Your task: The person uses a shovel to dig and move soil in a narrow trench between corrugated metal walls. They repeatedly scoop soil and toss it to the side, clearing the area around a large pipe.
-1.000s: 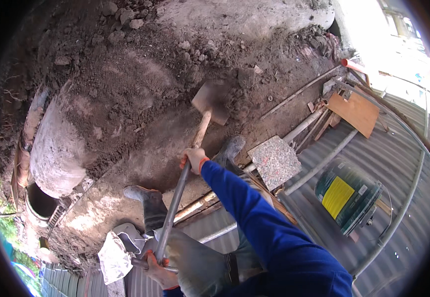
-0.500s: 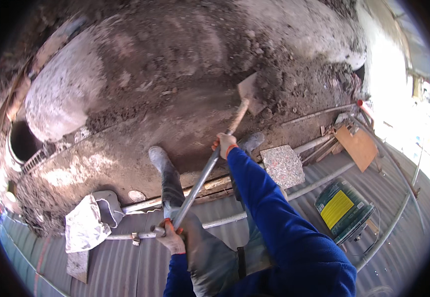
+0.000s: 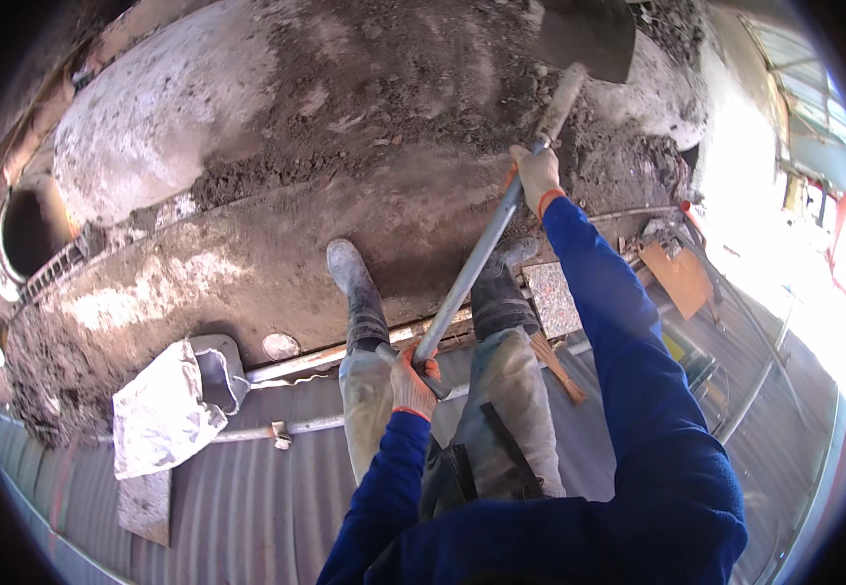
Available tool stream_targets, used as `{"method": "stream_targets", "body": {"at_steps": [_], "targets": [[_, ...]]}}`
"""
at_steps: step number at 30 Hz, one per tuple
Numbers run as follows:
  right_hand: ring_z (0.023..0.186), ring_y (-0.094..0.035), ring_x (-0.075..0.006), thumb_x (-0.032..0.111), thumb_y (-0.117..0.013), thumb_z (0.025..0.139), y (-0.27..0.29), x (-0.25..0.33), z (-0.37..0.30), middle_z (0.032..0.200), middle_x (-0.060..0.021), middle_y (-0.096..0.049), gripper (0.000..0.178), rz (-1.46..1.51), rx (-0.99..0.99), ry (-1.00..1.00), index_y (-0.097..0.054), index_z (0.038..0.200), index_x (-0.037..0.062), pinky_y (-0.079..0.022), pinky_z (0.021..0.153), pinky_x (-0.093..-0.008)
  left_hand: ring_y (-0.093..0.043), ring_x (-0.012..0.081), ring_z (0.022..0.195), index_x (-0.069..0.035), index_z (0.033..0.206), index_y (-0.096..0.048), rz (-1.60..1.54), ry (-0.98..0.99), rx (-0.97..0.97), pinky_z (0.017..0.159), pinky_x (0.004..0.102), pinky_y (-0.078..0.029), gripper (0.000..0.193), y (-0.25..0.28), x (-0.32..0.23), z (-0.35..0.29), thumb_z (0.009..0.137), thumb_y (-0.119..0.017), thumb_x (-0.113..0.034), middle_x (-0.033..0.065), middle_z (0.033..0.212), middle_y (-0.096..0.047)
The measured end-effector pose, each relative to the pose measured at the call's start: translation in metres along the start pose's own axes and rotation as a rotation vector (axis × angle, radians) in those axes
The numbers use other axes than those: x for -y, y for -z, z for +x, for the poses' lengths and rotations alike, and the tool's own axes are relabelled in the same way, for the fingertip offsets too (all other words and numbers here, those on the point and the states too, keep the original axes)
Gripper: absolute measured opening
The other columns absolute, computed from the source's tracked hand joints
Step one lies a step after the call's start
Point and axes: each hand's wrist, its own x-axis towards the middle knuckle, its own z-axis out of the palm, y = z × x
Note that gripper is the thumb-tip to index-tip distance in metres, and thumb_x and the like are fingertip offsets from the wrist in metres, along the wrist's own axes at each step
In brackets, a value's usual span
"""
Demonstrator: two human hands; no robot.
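- One pale-gloved, orange-cuffed left hand, near side, is wrapped round the crossbar end of a long grey-shafted shovel; decent spot for steering.
- Middle: that smooth shaft looks stiff, maybe slippery.
- Further right, the pale-gloved right hand grips just below the pale wooden section; good lifting hold.
- Far side, right: broad dark blade, probably the heavy end; can't tell if it's touching the brown soil.

From the right hand, free room is lying toward 9 o'clock above the soil; the shovel is blocking 1 and 7 o'clock. Beside the left hand, the legs are obstructing 3 and 9 o'clock.
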Motion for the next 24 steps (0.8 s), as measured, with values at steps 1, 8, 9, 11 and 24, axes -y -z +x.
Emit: {"method": "stream_targets", "body": {"at_steps": [1,8,9,11,24], "targets": [[0.052,-0.062,-0.0278,0.009,-0.070,0.092,-0.003,0.012,-0.009,0.073,-0.0121,-0.060,0.020,0.053,0.042,-0.007,-0.053,0.090,-0.0019,-0.054,0.046,-0.0437,-0.053,0.0148,0.054,-0.005,0.108,-0.067,-0.029,0.045,-0.077,0.043,0.0279,-0.038,0.023,-0.006,-0.007,-0.009,0.103,-0.058,-0.026,0.0086,0.080,-0.061],[0.052,-0.062,-0.0270,0.022,-0.059,0.090,-0.111,-0.093,-0.154,0.061,-0.0144,-0.063,0.032,0.460,0.182,-0.298,-0.060,0.065,0.0028,-0.050,0.050,-0.0433,-0.058,0.0112,0.076,-0.008,0.117,-0.067,0.478,-0.834,-0.185,0.060,0.0280,-0.047,0.029,0.115,-0.144,-0.134,0.103,-0.060,-0.032,0.0011,0.099,-0.064],[0.055,-0.061,-0.0312,0.014,-0.059,0.089,-0.126,-0.118,-0.186,0.063,-0.0161,-0.061,0.018,0.423,0.263,-0.372,-0.060,0.075,0.0024,-0.052,0.052,-0.0464,-0.058,0.0116,0.077,-0.009,0.115,-0.067,0.590,-0.856,-0.252,0.061,0.0281,-0.048,0.024,0.138,-0.158,-0.160,0.102,-0.061,-0.028,0.0009,0.099,-0.064],[0.053,-0.062,-0.0273,0.014,-0.059,0.092,-0.170,-0.157,-0.256,0.063,-0.0136,-0.062,0.020,0.375,0.235,-0.458,-0.061,0.076,0.0028,-0.050,0.047,-0.0439,-0.058,0.0121,0.073,-0.009,0.119,-0.067,0.602,-0.868,-0.508,0.059,0.0272,-0.046,0.022,0.169,-0.169,-0.207,0.103,-0.060,-0.022,0.0015,0.102,-0.065],[0.061,-0.063,-0.0267,0.014,-0.061,0.095,-0.184,-0.226,-0.269,0.075,-0.0115,-0.061,0.012,0.956,0.270,-1.207,-0.059,0.090,0.0033,-0.057,0.057,-0.0471,-0.047,0.0133,0.060,-0.008,0.121,-0.062,1.025,-0.996,-0.821,0.056,0.0301,-0.043,0.034,0.082,-0.140,-0.254,0.097,-0.062,-0.032,0.0017,0.096,-0.060]]}}
